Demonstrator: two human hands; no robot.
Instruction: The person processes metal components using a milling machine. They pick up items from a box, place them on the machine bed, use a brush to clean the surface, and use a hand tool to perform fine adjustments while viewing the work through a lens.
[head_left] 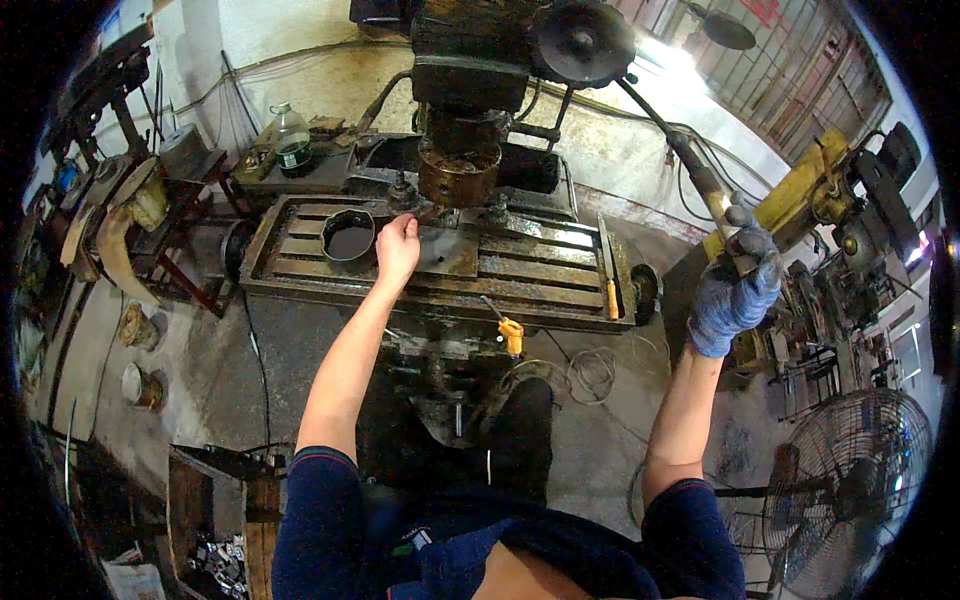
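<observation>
My left hand (pixel 399 248), bare, is closed at the left of the machine's spindle head (pixel 459 172), over the slotted work table (pixel 545 268). Whatever its fingers hold, if anything, is too small or hidden to make out. Just left of that hand a round pot (pixel 349 238) of dark liquid stands on the table. My right hand (pixel 738 290), in a blue-grey knitted glove, is wrapped round the end of a long lever (pixel 690 157) that slants down from the machine's round hub (pixel 585 42). A flat dark plate (pixel 449 254) lies below the spindle.
A yellow-handled tool (pixel 612 298) lies along the table's right edge. A yellow air gun (pixel 511 335) hangs at the front edge. Right of me stands a caged fan (pixel 850 495). At the lower left is a wooden box (pixel 262 530) with metal pieces; cable (pixel 592 377) coils on the floor.
</observation>
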